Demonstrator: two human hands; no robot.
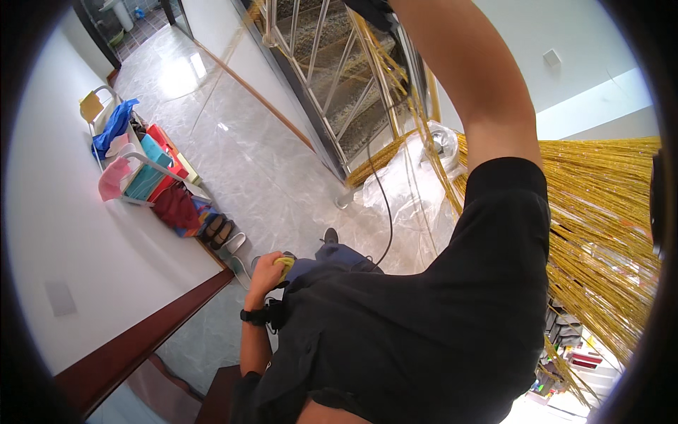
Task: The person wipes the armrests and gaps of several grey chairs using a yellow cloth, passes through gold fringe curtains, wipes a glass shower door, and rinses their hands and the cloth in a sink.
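Yellow curved obj. (287, 266) in L hand (266, 273)

Bright, mostly even indoor light fills the view. A strong white glare lies on the polished floor (233, 169) toward its far end, with smaller glints nearer. The plastic sheet (406, 177) looks pale, nearly washed out; the gold strands (607, 184) sparkle. Lower right burns to white. The black shirt (395, 318) swallows most shadow detail. The left hand (266, 273) is fairly sharp. Fisheye distortion bends straight edges, and dark vignetting rounds the corners.
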